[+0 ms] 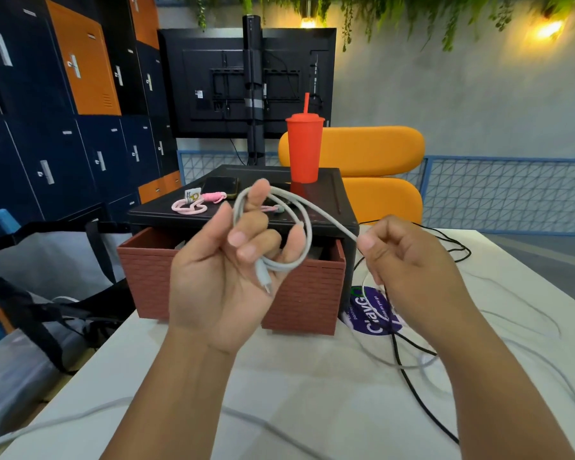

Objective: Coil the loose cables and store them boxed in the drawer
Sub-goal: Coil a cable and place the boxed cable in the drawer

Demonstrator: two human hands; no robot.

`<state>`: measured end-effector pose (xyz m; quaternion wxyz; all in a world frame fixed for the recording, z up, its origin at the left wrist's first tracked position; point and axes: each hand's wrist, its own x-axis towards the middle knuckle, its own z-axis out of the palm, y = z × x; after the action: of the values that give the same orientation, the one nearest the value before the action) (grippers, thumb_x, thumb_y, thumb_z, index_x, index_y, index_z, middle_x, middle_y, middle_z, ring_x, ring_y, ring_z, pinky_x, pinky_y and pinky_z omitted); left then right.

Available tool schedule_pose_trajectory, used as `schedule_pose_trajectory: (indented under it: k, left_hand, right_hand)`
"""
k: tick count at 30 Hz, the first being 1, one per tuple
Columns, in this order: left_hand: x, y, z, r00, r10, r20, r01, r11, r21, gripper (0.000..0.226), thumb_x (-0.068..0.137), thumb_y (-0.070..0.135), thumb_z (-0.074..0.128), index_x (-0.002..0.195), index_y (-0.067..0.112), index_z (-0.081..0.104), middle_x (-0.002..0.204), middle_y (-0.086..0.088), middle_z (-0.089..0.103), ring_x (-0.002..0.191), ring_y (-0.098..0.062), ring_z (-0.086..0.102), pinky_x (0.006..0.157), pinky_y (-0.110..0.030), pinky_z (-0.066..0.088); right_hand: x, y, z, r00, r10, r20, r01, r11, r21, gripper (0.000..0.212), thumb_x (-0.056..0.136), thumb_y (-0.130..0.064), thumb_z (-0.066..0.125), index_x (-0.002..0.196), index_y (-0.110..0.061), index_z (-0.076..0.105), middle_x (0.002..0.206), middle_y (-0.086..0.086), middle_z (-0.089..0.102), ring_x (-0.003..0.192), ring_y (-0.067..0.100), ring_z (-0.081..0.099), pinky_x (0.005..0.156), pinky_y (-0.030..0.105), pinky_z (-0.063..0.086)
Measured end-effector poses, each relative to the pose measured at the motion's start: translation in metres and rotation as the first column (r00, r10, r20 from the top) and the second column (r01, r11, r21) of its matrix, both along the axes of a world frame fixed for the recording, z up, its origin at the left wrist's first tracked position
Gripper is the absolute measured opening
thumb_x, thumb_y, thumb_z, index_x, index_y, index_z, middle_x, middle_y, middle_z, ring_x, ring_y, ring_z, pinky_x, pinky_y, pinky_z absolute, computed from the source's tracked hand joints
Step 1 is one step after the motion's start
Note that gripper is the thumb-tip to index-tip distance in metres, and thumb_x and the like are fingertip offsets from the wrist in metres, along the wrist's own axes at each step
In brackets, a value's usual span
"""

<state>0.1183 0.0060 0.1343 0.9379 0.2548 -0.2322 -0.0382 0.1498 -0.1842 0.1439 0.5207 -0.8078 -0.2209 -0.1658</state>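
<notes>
**White cable half coiled before the open drawer**

Head view: loops of the white cable (310, 237) are gripped in the curled fingers of the left hand (226, 270), so the coil cannot spring apart. The running strand is pinched by the right hand (402, 260), taut for feeding. The slack trails across the counter (296, 376) beside a black cable (412, 390). The drawer (306, 293) stands open behind.

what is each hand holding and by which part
The left hand holds the white cable by its coiled loops, round the fingers; the right hand pinches its loose run.
</notes>
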Motion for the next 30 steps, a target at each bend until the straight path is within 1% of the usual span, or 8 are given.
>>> schedule_pose_trajectory:
  k: [5,10,17,21,25,26,28,30]
  left_hand:
    - [-0.003,0.012,0.002,0.983,0.182,0.014,-0.182,0.983,0.002,0.036,0.097,0.012,0.044,0.128,-0.007,0.046,0.079,-0.010,0.063,0.080,-0.023,0.061,0.112,-0.043,0.028]
    - [-0.004,-0.002,0.005,0.915,0.385,0.125,-0.394,0.917,0.057,0.045,0.086,0.015,0.049,0.127,-0.001,0.052,0.072,0.007,0.063,0.071,-0.009,0.064,0.089,-0.038,0.052]
    - [-0.003,-0.016,0.005,0.770,0.557,0.311,-0.635,0.716,0.289,0.047,0.085,0.008,0.044,0.132,0.008,0.038,0.072,0.008,0.067,0.076,-0.006,0.063,0.076,-0.023,0.055]
    - [0.000,-0.020,0.002,0.662,0.595,0.456,-0.746,0.465,0.476,0.042,0.095,0.000,0.037,0.122,0.031,0.042,0.075,0.009,0.068,0.082,-0.010,0.066,0.074,-0.024,0.055]
    - [0.000,-0.025,-0.008,0.594,0.437,0.675,-0.760,0.032,0.649,0.034,0.087,0.028,0.039,0.111,0.053,0.034,0.076,0.004,0.061,0.068,-0.006,0.058,0.066,-0.029,0.049]
    - [0.000,-0.026,-0.011,0.615,0.409,0.675,-0.742,0.008,0.671,0.024,0.086,0.033,0.038,0.101,0.051,0.038,0.073,0.000,0.058,0.063,-0.006,0.053,0.063,-0.032,0.047]
    - [-0.004,-0.029,-0.010,0.682,0.399,0.613,-0.694,0.091,0.714,0.013,0.085,0.038,0.039,0.095,0.045,0.046,0.062,-0.002,0.051,0.056,-0.005,0.047,0.057,-0.027,0.043]
    - [-0.007,-0.030,-0.005,0.752,0.373,0.544,-0.638,0.201,0.744,0.027,0.085,0.037,0.042,0.107,0.033,0.057,0.050,0.012,0.047,0.048,0.001,0.042,0.051,-0.011,0.036]
  right_hand:
    - [-0.001,-0.006,0.000,0.997,-0.046,0.057,0.057,0.978,-0.202,0.026,0.090,-0.030,0.053,0.065,-0.023,0.050,0.054,-0.009,0.051,0.053,0.005,0.045,0.052,0.026,0.033]
    - [-0.012,0.009,0.003,0.991,0.126,-0.035,-0.129,0.892,-0.434,0.024,0.088,-0.031,0.057,0.066,-0.023,0.056,0.057,-0.008,0.055,0.057,0.007,0.049,0.058,0.029,0.040]
    - [-0.021,0.012,0.005,0.942,0.316,-0.117,-0.333,0.825,-0.456,0.005,0.084,-0.029,0.064,0.082,-0.031,0.068,0.053,-0.006,0.047,0.051,0.006,0.041,0.054,0.022,0.035]
    - [-0.022,0.009,0.007,0.931,0.340,-0.133,-0.358,0.780,-0.513,0.019,0.083,-0.026,0.065,0.101,-0.034,0.068,0.060,-0.014,0.054,0.060,0.004,0.048,0.059,0.021,0.041]
    - [-0.022,0.007,0.009,0.966,0.260,-0.003,-0.228,0.842,-0.490,0.011,0.081,-0.022,0.065,0.074,-0.031,0.067,0.060,-0.020,0.057,0.060,0.000,0.052,0.052,0.016,0.037]
    - [-0.020,0.006,0.010,0.974,0.221,0.038,-0.182,0.878,-0.444,0.014,0.080,-0.022,0.066,0.069,-0.030,0.065,0.060,-0.018,0.058,0.060,0.001,0.052,0.052,0.017,0.038]
    - [-0.017,0.004,0.010,0.981,0.159,0.108,-0.116,0.939,-0.325,0.015,0.076,-0.022,0.071,0.065,-0.028,0.064,0.063,-0.014,0.062,0.060,0.003,0.053,0.054,0.019,0.039]
    - [-0.014,0.003,0.008,0.979,0.123,0.164,-0.084,0.970,-0.228,0.014,0.074,-0.022,0.074,0.065,-0.026,0.064,0.066,-0.010,0.063,0.062,0.004,0.053,0.056,0.019,0.039]
